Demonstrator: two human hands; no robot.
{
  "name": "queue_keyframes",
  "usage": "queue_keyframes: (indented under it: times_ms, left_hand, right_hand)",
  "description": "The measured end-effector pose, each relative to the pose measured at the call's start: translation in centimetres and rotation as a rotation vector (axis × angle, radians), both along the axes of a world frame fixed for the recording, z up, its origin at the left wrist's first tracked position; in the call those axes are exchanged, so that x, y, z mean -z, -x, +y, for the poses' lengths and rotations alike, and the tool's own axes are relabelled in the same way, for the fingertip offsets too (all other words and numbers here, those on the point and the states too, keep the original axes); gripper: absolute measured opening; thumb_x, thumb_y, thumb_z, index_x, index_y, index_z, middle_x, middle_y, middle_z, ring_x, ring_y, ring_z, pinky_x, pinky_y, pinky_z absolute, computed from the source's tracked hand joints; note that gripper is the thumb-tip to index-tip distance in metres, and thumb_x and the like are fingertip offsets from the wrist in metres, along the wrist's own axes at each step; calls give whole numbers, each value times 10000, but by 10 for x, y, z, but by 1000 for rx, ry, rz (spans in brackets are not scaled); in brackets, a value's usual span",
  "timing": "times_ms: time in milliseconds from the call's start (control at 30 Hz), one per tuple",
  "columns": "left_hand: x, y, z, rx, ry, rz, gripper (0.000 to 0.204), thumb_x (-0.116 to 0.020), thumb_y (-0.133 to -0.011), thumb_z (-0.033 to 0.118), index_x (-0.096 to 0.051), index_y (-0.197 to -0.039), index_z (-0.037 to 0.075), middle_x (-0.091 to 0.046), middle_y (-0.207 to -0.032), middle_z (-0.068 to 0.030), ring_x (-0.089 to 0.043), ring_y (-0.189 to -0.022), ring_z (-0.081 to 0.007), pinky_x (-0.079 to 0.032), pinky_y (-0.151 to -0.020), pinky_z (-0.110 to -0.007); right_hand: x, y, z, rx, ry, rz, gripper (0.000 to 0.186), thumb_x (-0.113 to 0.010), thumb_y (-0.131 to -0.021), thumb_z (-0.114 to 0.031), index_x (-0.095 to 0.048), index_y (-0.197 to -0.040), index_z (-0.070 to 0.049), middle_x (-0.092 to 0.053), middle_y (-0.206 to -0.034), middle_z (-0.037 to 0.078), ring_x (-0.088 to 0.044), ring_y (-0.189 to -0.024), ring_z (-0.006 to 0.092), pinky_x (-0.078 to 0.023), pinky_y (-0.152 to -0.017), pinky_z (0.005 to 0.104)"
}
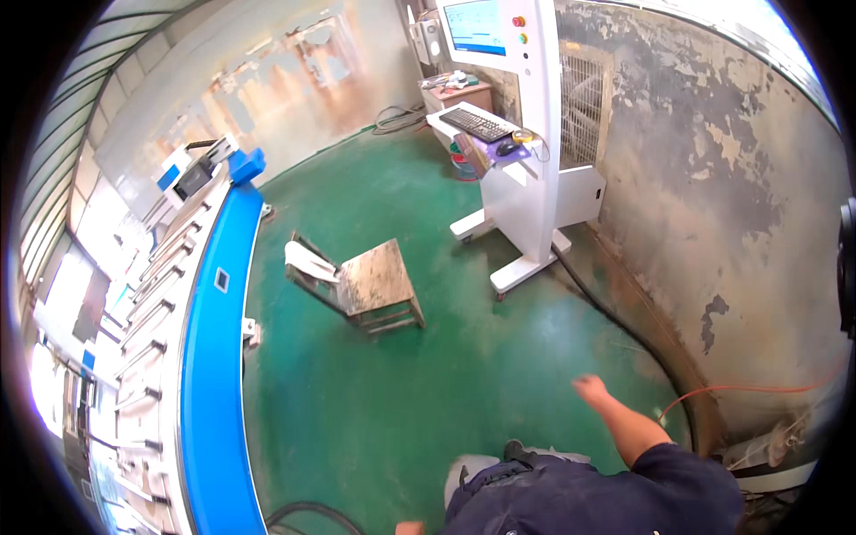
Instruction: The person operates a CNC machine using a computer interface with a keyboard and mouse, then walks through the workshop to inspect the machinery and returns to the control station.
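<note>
My right hand [589,389] hangs out in front of my right side, over the green floor, at the end of a bare forearm. Its fingers are blurred and look loosely bent; no object shows in it. Only a small bit of my left hand [410,529] comes in at the lower edge, its fingers hidden. Neither hand touches anything that I can see. Ahead of me stands a worn wooden chair [379,276] with a white cloth-like piece [312,262] over its backrest.
Along the left runs a long blue machine bed [214,357] with a row of bars. A white control stand [539,160] holds a screen, keyboard [477,124] and mouse [506,149]. A black cable [615,314] and an orange hose [740,387] lie by the peeling right wall.
</note>
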State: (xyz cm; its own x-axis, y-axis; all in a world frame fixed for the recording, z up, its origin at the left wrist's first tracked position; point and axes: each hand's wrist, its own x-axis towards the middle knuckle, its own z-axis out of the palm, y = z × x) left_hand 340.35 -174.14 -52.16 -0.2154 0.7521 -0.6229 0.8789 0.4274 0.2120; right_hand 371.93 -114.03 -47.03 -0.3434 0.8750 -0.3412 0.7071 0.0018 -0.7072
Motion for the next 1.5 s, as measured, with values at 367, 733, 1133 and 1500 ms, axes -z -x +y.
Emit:
queue_keyframes:
  times_ms: [367,733,1133,1500]
  left_hand:
    - [35,283,327,-521,63,-378,188,-599,-737,229,-661,-648,75,-636,-646,-88,-634,-618,-221,-488,-538,-363]
    - [-153,636,974,-468,-700,-335,243,-588,-802,210,-661,-875,-9,-651,-695,-138,-640,-669,-219,-492,-611,-366]
    - [-305,665,1407,-27,-1058,-347,391,-616,-832,195,-606,-1146,-37,-665,-933,-139,-645,-854,-240,-505,-808,-353]
    - [-270,611,1569,355,-666,-148,479,-416,-935,382,-417,-1261,32,-576,-1113,-252,-577,-1012,-447,-450,-870,-525]
  right_hand:
    - [-167,353,301,89,-322,313,413,-638,-816,-244,-622,-1152,-5,-671,-1080,160,-663,-966,268,-513,-861,361]
    - [-216,403,466,649,-677,440,384,-661,-790,-74,-591,-1163,-15,-607,-1098,121,-624,-915,210,-524,-777,316]
    - [-277,497,583,1015,-948,-150,468,-694,-712,-84,-574,-1159,-12,-515,-1250,184,-468,-1189,362,-368,-1027,426]
    - [-241,525,615,1306,-832,-536,504,-674,-721,-68,-564,-1212,-51,-496,-1272,167,-493,-1179,350,-403,-1012,394]
